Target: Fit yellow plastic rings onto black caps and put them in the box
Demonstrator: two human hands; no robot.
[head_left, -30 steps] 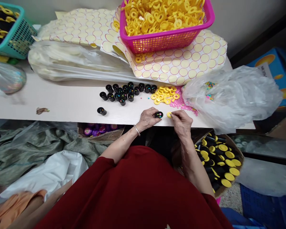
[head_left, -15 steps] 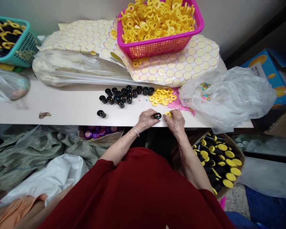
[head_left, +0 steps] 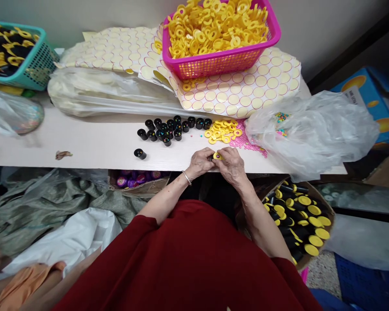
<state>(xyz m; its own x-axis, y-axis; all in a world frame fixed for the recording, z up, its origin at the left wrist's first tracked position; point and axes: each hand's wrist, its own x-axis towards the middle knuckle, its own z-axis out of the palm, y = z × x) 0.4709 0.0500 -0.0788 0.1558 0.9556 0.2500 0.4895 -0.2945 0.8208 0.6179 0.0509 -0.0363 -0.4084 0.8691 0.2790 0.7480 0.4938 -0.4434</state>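
My left hand [head_left: 201, 162], with a bangle at the wrist, grips a small black cup at the table's front edge; fingers cover most of it. A yellow ring-shaped cap [head_left: 217, 156] sits over the cup's top, pinched by my right hand [head_left: 231, 165]. Whether it is pressed fully on I cannot tell. Beyond my hands stand several black cups [head_left: 167, 141] with coloured beads inside, and one black cup [head_left: 140, 153] stands apart to the left. A pile of loose yellow caps [head_left: 223, 130] lies just past my right hand, beside scattered pink beads [head_left: 246, 142].
A pink basket [head_left: 222, 65] heaped with yellow caps stands on sticker sheets [head_left: 253, 93] at the back. A plastic bag [head_left: 314, 134] of beads lies right, a teal basket [head_left: 39, 60] left. Below the table are a box of black-and-yellow pieces [head_left: 306, 216] and a box of purple pieces [head_left: 132, 179].
My right hand has moved left, bringing the yellow cap from beside the black cup onto its top. My left hand still holds the cup in nearly the same place.
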